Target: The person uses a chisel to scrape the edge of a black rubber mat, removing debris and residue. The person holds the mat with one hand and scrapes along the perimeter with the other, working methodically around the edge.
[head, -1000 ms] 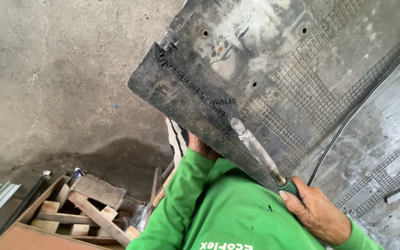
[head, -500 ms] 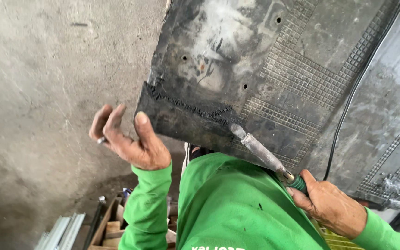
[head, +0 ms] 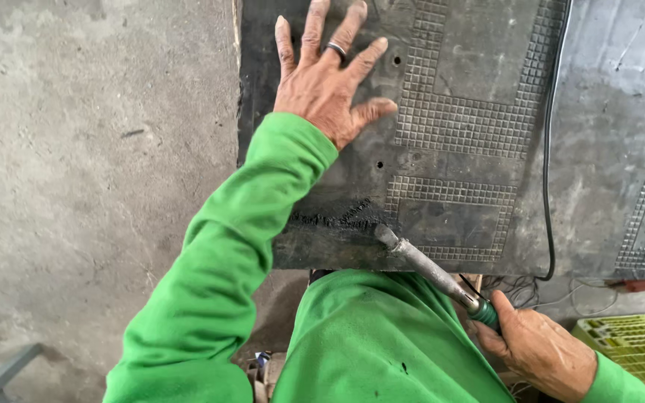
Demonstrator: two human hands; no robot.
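One view only, taken from a head-worn cam, aimed steeply down and fwd over the wearer's own arms. The panel (head: 457, 127) is seen close, filling the upper centre and cut off at the top edge. The left hand (head: 330, 75) is framed near the top, the right hand (head: 535, 351) low at the right; green sleeves are cropped by the bottom edge. Concrete floor (head: 91, 186) is seen at left. No 2nd view, so no shared area.
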